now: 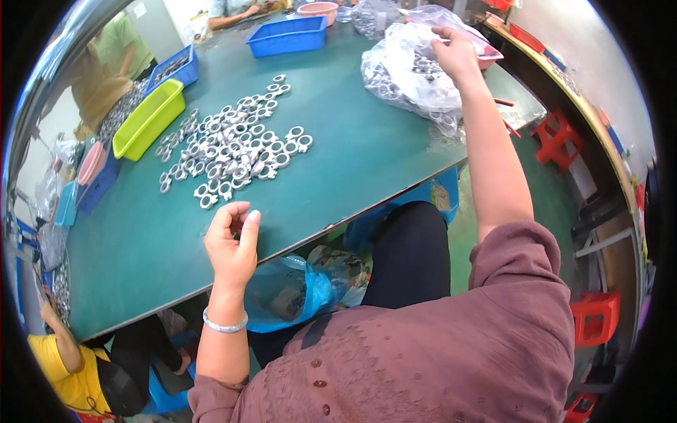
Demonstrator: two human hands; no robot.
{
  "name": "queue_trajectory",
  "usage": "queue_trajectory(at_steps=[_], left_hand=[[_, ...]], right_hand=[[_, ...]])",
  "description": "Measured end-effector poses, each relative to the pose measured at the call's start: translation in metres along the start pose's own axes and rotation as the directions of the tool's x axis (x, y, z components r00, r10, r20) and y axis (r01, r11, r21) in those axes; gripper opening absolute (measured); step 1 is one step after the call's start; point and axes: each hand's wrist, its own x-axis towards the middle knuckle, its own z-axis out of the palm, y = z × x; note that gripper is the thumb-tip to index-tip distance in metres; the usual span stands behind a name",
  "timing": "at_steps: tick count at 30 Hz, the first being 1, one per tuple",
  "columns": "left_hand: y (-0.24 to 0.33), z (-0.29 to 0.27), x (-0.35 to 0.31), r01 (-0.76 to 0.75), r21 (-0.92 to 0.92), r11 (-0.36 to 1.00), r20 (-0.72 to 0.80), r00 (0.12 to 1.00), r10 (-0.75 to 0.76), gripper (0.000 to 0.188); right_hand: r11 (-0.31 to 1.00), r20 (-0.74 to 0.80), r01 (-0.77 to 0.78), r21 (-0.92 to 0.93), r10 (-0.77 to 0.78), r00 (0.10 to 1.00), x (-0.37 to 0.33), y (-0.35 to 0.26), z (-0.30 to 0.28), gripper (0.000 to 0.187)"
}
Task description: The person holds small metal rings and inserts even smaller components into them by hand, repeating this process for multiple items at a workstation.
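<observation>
A loose pile of small silver metal rings with side lugs (243,144) lies on the green tabletop (352,151). My left hand (233,243) is at the near side of the pile, by the table's front edge. Its fingers are loosely curled, the thumb stands apart, and I see nothing in it. At the far right, my right hand (457,55) reaches over a clear plastic bag (403,67) of metal parts. Its thumb and forefinger are apart beside the bag's crumpled top; no part shows between them.
A lime-green tray (149,120) and blue trays (287,37) stand on the table, with a pink basin (319,10) at the back. Under the front edge hangs a blue plastic bag (289,292). Red stools (557,141) stand right. A person in yellow (67,374) sits left.
</observation>
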Motion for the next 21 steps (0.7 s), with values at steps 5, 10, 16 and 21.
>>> queue_trajectory(at_steps=[5, 10, 16, 21], left_hand=[[0.006, -0.001, 0.001, 0.094, -0.100, 0.990, 0.010, 0.996, -0.094, 0.008], [0.001, -0.009, 0.001, 0.135, -0.212, 0.968, 0.032, 0.991, -0.131, 0.006], [0.001, -0.007, 0.003, 0.165, -0.257, 0.952, 0.052, 0.986, -0.157, 0.006], [0.000, -0.010, 0.003, 0.182, -0.301, 0.936, 0.025, 0.983, -0.183, 0.018]], right_hand=[[0.922, 0.183, 0.223, 0.318, -0.290, 0.939, -0.047, -0.071, 0.014, 0.025], [0.745, 0.471, 0.403, 0.532, -0.656, 0.590, -0.120, -0.138, 0.069, 0.021], [0.785, 0.659, 0.438, 0.438, -0.612, 0.438, -0.163, -0.180, 0.096, 0.025], [0.781, 0.648, 0.458, 0.425, -0.615, 0.449, -0.170, -0.185, 0.086, 0.018]])
